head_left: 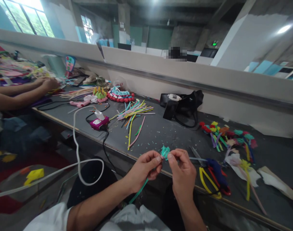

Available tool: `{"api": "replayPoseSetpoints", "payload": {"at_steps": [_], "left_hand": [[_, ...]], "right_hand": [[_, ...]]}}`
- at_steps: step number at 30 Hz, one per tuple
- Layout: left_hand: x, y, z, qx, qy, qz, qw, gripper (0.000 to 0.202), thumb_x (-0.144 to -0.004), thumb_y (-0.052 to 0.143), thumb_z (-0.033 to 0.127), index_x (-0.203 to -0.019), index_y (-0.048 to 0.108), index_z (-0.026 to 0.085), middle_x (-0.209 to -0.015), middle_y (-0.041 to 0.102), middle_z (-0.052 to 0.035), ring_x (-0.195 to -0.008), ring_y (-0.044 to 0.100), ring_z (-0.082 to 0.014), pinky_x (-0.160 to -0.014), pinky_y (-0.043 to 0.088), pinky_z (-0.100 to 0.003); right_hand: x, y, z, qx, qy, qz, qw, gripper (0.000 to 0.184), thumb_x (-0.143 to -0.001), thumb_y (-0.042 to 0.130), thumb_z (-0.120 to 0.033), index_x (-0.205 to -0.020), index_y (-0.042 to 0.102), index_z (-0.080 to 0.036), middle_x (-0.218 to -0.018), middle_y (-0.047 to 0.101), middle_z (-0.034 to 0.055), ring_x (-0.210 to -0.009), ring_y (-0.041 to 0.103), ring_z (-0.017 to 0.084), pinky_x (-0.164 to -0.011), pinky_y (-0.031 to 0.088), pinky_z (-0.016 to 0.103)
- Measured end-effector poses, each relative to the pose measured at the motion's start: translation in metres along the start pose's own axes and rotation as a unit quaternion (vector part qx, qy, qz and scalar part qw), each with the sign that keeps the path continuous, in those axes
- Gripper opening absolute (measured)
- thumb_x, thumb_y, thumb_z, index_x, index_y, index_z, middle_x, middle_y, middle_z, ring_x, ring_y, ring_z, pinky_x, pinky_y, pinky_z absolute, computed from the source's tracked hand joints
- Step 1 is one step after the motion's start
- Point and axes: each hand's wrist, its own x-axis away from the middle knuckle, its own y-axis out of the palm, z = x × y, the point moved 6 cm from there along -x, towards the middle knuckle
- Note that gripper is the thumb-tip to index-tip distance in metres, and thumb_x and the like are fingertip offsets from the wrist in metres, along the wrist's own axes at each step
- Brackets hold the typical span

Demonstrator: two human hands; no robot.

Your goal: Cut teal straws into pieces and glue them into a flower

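A small teal tuft of curled pipe cleaner point(165, 151), like a flower head, is held up at the bench's front edge. My left hand point(148, 165) pinches its base between thumb and finger, and a green stem point(139, 191) trails down below that palm. On the other side, my right hand point(183, 170) has thumb and fingertips closed on the tuft's right edge. Right of that hand lie scissors point(196, 154) with their blades pointing up and left. A dark blue bundle point(217, 173) and a bent yellow pipe cleaner point(205, 184) rest beside them.
Loose pipe cleaners point(136, 110) are heaped mid-bench. Left of them are a purple power block point(99, 123) with a white cable and a pink glue gun point(80, 104). A black bag point(194, 104) stands behind; coloured pipe-cleaner flowers point(216, 128) lie right. A co-worker's hands point(48, 84) work at far left.
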Motion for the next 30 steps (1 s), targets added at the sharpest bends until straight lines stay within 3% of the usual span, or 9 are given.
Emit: {"api": "replayPoseSetpoints", "payload": {"at_steps": [13, 23, 27, 30], "left_hand": [[0.000, 0.002, -0.001, 0.004, 0.000, -0.006, 1.000, 0.024, -0.083, 0.065, 0.036, -0.082, 0.051, 0.017, -0.059, 0.052, 0.0038, -0.042, 0.033, -0.0028, -0.040, 0.018, -0.017], [-0.001, 0.000, 0.000, -0.002, -0.003, -0.004, 1.000, 0.026, -0.082, 0.066, 0.038, -0.081, 0.052, 0.017, -0.058, 0.051, 0.0042, -0.041, 0.031, -0.0025, -0.040, 0.017, -0.017], [-0.001, -0.001, 0.002, -0.001, -0.010, -0.002, 1.000, 0.028, -0.080, 0.068, 0.041, -0.081, 0.054, 0.016, -0.058, 0.050, 0.0043, -0.041, 0.030, -0.0028, -0.040, 0.015, -0.018], [-0.001, -0.002, 0.003, -0.002, -0.016, -0.001, 1.000, 0.030, -0.078, 0.069, 0.043, -0.081, 0.055, 0.016, -0.057, 0.049, 0.0046, -0.041, 0.029, -0.0028, -0.040, 0.014, -0.019]], "right_hand": [[0.008, 0.006, 0.012, -0.011, 0.017, 0.046, 0.999, 0.015, -0.084, 0.060, -0.034, -0.079, 0.062, -0.020, -0.087, 0.056, 0.0005, -0.087, 0.056, 0.016, -0.082, 0.042, 0.031], [0.011, 0.009, 0.008, -0.013, 0.029, 0.052, 0.998, 0.019, -0.085, 0.057, -0.036, -0.078, 0.062, -0.019, -0.085, 0.058, 0.0007, -0.082, 0.056, 0.016, -0.078, 0.044, 0.030], [0.009, 0.005, -0.002, 0.018, 0.001, 0.004, 1.000, 0.025, -0.091, 0.049, -0.037, -0.097, 0.067, -0.020, -0.099, 0.061, 0.0047, -0.095, 0.057, 0.018, -0.086, 0.043, 0.034], [0.007, -0.001, -0.008, 0.051, -0.027, -0.009, 0.998, 0.028, -0.089, 0.053, -0.037, -0.109, 0.066, -0.022, -0.105, 0.060, 0.0058, -0.096, 0.057, 0.018, -0.086, 0.044, 0.035]]}}
